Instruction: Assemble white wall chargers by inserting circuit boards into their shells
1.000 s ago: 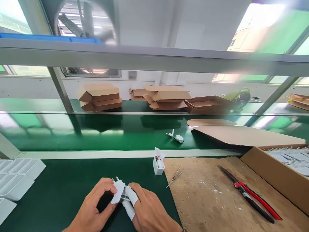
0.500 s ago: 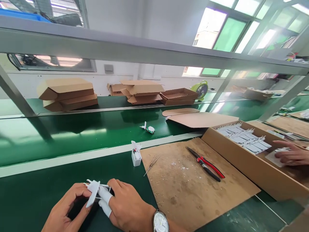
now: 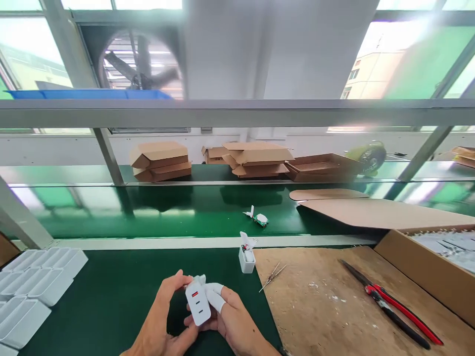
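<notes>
Both of my hands hold a small white charger body low in the middle of the view, above the green table. Its face with a red slot and two dark slots is turned up toward me. My left hand curls round its left side with thumb and fingers closed on it. My right hand, with white finger cots on two fingertips, grips its right side. An open white charger shell stands upright just beyond my hands.
Tweezers and red-handled cutters lie on a brown board at the right. A cardboard box of white parts is far right, white trays at the left. A loose part lies on the conveyor, folded cartons behind.
The camera swung right, then back to the left. The charger body has been turned in my hands, so its slotted face now points up; before, it showed an edge with pins.
</notes>
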Demonstrator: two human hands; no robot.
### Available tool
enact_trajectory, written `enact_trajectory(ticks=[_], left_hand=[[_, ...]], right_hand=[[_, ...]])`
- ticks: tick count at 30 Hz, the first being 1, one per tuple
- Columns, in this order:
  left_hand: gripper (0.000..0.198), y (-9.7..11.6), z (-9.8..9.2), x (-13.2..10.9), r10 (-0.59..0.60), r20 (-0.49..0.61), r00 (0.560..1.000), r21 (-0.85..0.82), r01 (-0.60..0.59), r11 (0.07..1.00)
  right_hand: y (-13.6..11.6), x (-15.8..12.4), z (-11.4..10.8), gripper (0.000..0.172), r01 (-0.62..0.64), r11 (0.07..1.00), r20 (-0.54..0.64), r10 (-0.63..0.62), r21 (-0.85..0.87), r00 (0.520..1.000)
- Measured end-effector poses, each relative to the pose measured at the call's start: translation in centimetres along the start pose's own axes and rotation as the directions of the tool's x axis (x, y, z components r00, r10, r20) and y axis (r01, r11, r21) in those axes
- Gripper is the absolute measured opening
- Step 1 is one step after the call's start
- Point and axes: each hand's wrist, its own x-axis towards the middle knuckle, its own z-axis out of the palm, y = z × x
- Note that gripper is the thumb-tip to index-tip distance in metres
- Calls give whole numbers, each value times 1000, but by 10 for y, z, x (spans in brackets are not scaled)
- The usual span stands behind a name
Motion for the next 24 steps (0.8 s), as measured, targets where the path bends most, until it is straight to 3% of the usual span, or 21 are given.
enact_trajectory(ticks=[8, 14, 17, 20, 22, 24], left_hand=[[87, 0, -3, 5, 66, 19, 998, -29, -65, 997], [90, -2, -5, 5, 39, 61, 997, -13, -39, 999], [84, -6, -2, 5, -18, 32, 999, 34, 17, 999], [77, -14, 0, 4, -98, -31, 995, 68, 100, 993], [78, -22, -1, 6, -199, -2, 980, 60, 199, 978], [80, -30, -3, 12, -323, 25, 946, 43, 322, 946]], right_hand=[[15, 9, -8, 81, -69, 994, -64, 75, 81, 995], [19, 11, -12, 74, -41, 999, -41, 41, -5, 998], [16, 6, -10, 58, 102, 973, -83, -121, -208, 989], [18, 2, -12, 35, 330, 817, -21, -384, -474, 923], [25, 1, -14, 28, 466, 590, 137, -515, -660, 846], [33, 4, -15, 27, 529, 374, 266, -564, -762, 782]])
